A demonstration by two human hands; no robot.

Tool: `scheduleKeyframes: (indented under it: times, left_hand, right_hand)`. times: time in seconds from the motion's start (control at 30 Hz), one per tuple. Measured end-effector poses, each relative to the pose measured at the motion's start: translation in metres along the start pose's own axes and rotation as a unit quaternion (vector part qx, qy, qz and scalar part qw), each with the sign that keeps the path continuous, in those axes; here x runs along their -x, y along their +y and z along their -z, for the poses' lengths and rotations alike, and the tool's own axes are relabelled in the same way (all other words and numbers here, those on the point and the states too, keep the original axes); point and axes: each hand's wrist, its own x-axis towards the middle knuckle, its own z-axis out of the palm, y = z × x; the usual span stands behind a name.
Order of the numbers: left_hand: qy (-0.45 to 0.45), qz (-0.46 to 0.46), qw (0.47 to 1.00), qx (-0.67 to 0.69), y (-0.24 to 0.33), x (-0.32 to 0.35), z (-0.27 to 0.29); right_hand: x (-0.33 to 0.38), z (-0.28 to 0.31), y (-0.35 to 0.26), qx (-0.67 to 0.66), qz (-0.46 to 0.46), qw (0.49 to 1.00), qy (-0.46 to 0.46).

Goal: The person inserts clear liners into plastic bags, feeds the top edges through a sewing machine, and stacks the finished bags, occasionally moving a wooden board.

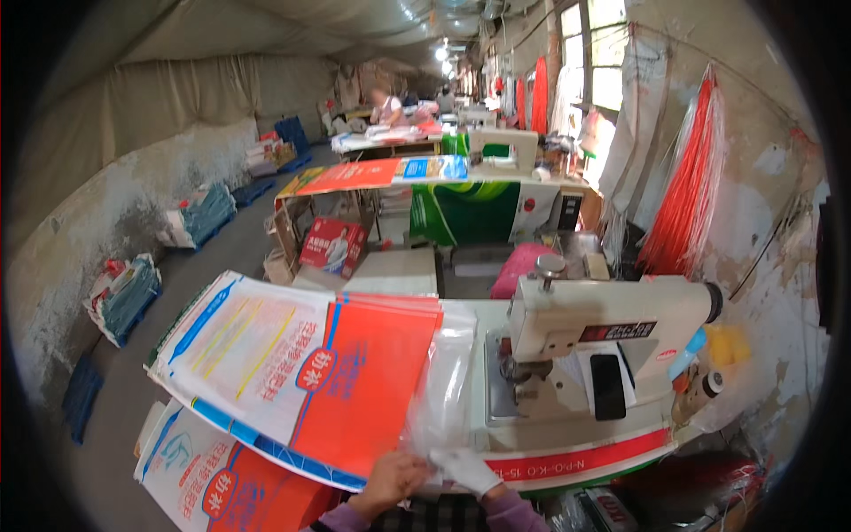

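Note:
At the front edge of the sewing table, my bare left hand (396, 479) is closed, its fingers bunched on the lower end of a clear plastic liner (448, 368). My right hand (467, 470), in a white glove, meets it there with fingertips pinched on the same film; the fingers are slightly blurred. The crumpled liner runs away from me along the right side of a stack of printed woven sacks (363, 390), orange and white with blue trim. Right of the liner stands a white sewing machine (603, 319).
More sacks (222, 479) hang lower at the left. A black phone (608, 387) lies under the machine's arm. Yellow thread (729, 344) sits at its right. Red strands (683, 204) hang on the wall. Farther off are a second machine (503, 151) and a seated person (387, 108).

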Motion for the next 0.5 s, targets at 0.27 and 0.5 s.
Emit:
scheduleKeyframes:
  times: [0.27,0.5]
  left_hand:
    - [0.03,0.275,0.912,0.304,0.0,-0.023,0.019]
    - [0.086,0.305,0.76,0.567,-0.031,-0.032,0.042]
  right_hand:
    - [-0.017,-0.026,-0.028,-0.285,-0.013,0.953,0.104]
    - [-0.032,-0.025,-0.028,-0.255,0.019,0.948,0.189]
